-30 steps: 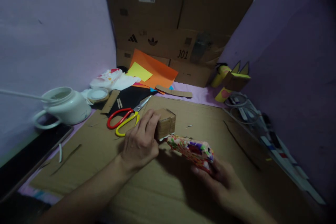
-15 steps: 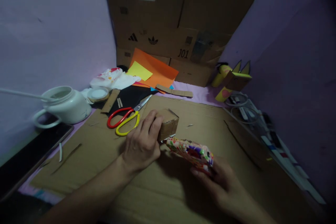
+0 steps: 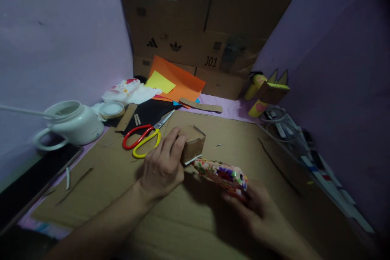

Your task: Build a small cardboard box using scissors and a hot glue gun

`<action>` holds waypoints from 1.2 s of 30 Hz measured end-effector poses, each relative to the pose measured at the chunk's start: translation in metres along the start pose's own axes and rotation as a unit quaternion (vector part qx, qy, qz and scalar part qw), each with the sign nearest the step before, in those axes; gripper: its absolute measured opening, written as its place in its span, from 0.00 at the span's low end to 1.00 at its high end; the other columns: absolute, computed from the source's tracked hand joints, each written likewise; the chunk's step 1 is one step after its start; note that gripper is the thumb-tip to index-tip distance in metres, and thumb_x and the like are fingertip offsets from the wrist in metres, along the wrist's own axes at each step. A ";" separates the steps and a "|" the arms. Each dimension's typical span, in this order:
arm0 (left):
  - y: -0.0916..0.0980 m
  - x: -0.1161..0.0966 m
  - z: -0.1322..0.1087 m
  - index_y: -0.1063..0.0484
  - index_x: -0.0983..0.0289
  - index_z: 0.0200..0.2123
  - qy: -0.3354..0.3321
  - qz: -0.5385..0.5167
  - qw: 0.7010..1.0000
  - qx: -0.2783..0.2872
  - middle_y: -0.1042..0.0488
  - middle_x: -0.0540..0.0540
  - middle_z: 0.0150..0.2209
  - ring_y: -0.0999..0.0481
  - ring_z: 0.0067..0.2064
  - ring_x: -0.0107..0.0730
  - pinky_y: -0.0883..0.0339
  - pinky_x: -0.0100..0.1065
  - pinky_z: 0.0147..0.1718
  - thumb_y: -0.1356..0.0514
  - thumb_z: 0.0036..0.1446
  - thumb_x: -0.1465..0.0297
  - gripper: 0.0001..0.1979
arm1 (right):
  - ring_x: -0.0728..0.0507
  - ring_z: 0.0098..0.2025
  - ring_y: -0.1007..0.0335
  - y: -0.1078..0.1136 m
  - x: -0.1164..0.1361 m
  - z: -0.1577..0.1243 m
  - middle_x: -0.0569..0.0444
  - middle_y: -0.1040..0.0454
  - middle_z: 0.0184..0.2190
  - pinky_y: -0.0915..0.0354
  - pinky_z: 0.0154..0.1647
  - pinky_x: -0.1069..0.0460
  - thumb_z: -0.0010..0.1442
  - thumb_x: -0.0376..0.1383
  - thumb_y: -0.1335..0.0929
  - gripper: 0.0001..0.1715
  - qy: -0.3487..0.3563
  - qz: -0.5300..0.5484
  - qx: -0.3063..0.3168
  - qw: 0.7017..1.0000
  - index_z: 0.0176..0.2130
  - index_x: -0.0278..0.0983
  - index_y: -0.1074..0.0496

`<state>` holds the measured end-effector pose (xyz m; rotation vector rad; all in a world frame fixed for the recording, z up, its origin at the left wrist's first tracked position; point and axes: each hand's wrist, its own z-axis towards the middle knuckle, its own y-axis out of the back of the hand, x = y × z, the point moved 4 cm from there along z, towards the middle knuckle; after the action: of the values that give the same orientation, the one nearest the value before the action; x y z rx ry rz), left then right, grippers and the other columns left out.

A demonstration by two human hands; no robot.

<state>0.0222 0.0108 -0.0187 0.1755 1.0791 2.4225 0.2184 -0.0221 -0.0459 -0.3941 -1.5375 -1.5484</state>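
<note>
My left hand (image 3: 164,162) is closed around a small brown cardboard box (image 3: 194,144), gripping its left side just above the cardboard sheet. Along the box's lower front edge runs a thin white line (image 3: 192,159). My right hand (image 3: 256,207) is wrapped round the rear of a floral-patterned glue gun (image 3: 222,172). The gun's tip points left, close under that edge; whether it touches cannot be made out. Left of the box lie scissors (image 3: 149,132) with one red and one yellow handle loop.
A cardboard sheet (image 3: 237,142) covers the work surface. At left stand a white pot (image 3: 81,124) and a dark flat device (image 3: 39,183). Orange paper (image 3: 183,83) and a cardboard strip (image 3: 201,106) lie behind. Yellow paper figures (image 3: 258,97) and cables (image 3: 283,126) sit at right.
The glue gun's tip has shifted slightly left along the box's lower edge, where more of the white line shows. The whole view has moved a little.
</note>
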 end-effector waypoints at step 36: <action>0.002 0.001 0.000 0.39 0.68 0.51 0.000 -0.011 1.000 -0.010 0.32 0.67 0.54 0.30 0.53 0.46 0.32 0.41 0.47 0.47 0.41 0.83 0.29 | 0.44 0.27 0.31 0.005 -0.010 0.003 0.53 0.26 0.25 0.34 0.28 0.53 0.58 0.37 0.37 0.15 -0.055 0.007 -0.014 0.998 0.42 0.34 0.27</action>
<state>0.0205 0.0099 -0.0175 0.1557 1.0515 2.4129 0.2266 -0.0148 -0.0496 -0.5122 -1.5953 -1.5603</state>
